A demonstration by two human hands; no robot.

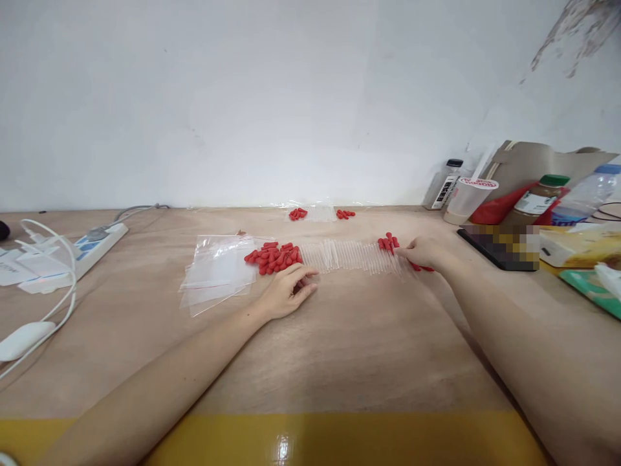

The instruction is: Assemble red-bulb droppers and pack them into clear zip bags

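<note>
A row of clear plastic tubes (352,255) lies across the middle of the wooden table (339,349). Red caps (272,256) are heaped at its left end, and a smaller cluster of red caps (388,243) sits at its right end. My left hand (287,291) rests by the left end of the row, fingers curled against the tubes just below the heap. My right hand (423,252) is at the right end, fingers closed on the tubes, with red caps showing under it.
Clear zip bags (218,272) lie left of the heap. Farther back sits a second small set of tubes with red caps (320,213). A power strip (82,254) and white cables are at left. A cup (468,197), bottles (585,194), a phone (499,249) and packets crowd the right.
</note>
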